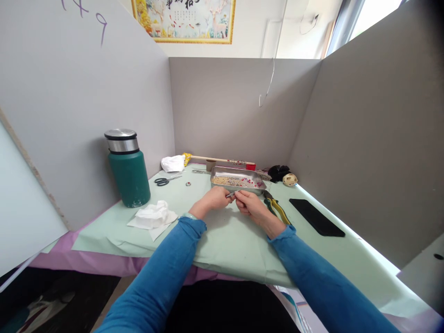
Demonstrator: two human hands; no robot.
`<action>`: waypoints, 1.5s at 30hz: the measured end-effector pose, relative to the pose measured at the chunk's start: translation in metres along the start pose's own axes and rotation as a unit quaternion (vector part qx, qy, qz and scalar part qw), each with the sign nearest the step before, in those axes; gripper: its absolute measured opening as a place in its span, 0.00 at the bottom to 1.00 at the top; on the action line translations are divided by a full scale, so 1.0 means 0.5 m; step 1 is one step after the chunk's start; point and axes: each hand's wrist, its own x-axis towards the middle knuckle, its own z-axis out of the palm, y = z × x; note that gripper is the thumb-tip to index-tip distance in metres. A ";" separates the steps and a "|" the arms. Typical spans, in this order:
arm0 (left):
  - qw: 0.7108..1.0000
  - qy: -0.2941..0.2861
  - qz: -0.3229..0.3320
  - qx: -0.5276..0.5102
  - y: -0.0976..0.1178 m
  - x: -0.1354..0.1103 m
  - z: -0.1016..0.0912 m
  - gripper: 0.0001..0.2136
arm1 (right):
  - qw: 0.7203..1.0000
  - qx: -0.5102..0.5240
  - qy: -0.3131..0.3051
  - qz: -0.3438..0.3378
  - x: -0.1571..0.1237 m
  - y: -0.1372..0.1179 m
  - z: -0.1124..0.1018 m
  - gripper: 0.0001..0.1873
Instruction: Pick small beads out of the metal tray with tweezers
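Observation:
My left hand (218,198) and my right hand (249,202) meet just in front of a metal tray (239,171) of small tan, grey and red beads. Closed fingers of the left hand grip a small grey metallic-looking piece (230,194), whose exact kind is too small to tell. The right thumb and fingertips are pinched together close beside its end. What they hold, if anything, is hidden. Right of that hand lie yellow-and-green handled pliers (277,206), partly behind the forearm.
A green bottle (129,173), crumpled tissue (153,216) and black-handled scissors (167,180) are on the left. A black phone-like slab (317,217) lies right. Behind the tray are a long stick (215,159), a brown cup (210,165) and a patterned ball (290,179). Grey partitions (239,106) surround the table.

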 end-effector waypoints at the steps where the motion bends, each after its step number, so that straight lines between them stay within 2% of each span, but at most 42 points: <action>1: 1.000 0.001 0.001 0.006 -0.001 0.000 0.000 0.19 | 1.000 -0.002 0.002 0.000 0.000 0.000 0.000 0.18; 18: 0.999 -0.004 0.012 0.048 -0.007 0.005 0.005 0.20 | 1.000 -0.007 -0.011 0.018 -0.001 0.001 0.001 0.20; 28: 0.999 -0.010 0.016 0.046 -0.005 0.004 0.004 0.23 | 1.000 -0.025 0.018 0.002 0.000 0.002 0.003 0.19; 35: 1.000 -0.014 0.004 0.013 0.012 -0.007 -0.009 0.20 | 0.999 -0.038 0.037 -0.006 -0.002 -0.006 0.010 0.20; 41: 0.996 -0.063 -0.013 -0.057 0.014 -0.011 -0.012 0.20 | 0.998 -0.049 0.045 -0.009 -0.004 -0.008 0.013 0.20; 45: 0.999 -0.030 -0.002 -0.011 0.010 -0.006 -0.008 0.20 | 0.998 -0.049 0.047 -0.011 -0.002 -0.006 0.011 0.20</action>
